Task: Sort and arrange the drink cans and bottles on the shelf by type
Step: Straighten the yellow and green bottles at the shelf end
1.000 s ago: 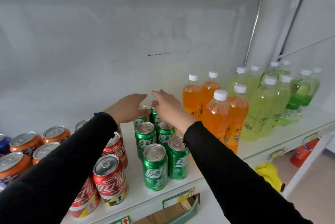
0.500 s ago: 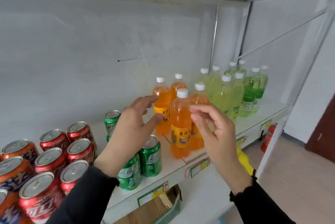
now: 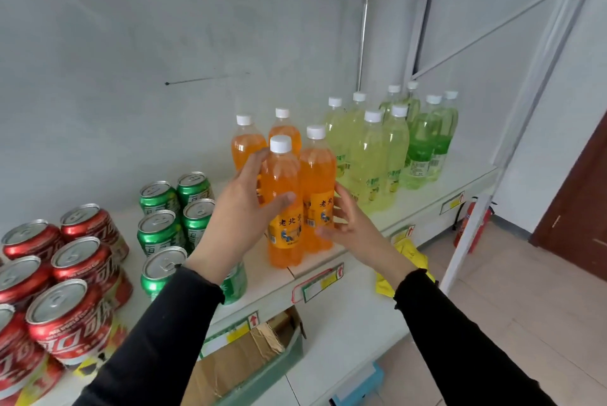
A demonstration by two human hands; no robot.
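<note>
**Shelf nearly sorted, orange bottles in hand**

Your left hand [image 3: 241,208] wraps round the front left clear plastic bottle of orange drink with a white cap [image 3: 284,202], thumb across its label and fingers curled behind it. Your right hand [image 3: 348,225] sits against the yellow label of the orange bottle just beside it [image 3: 318,189], fingers loosely bent; whether they truly clamp it or only touch it you cannot tell from this view. Both bottles stand upright near the front edge of the white shelf board [image 3: 427,195], with two more orange bottles right behind them.

Judging by how things lie, most of the sorting looks done. To the right of the orange group stand the pale yellow-green bottles [image 3: 369,162], then the darker green-labelled bottles [image 3: 423,146], each kind together. To the left, the green aluminium cans [image 3: 159,231] form their own block, and the red aluminium cans [image 3: 70,320] sit further left at the frame's edge.

What seems left is tidying: squaring the orange pair into line with its neighbours and closing the gaps between groups
</note>
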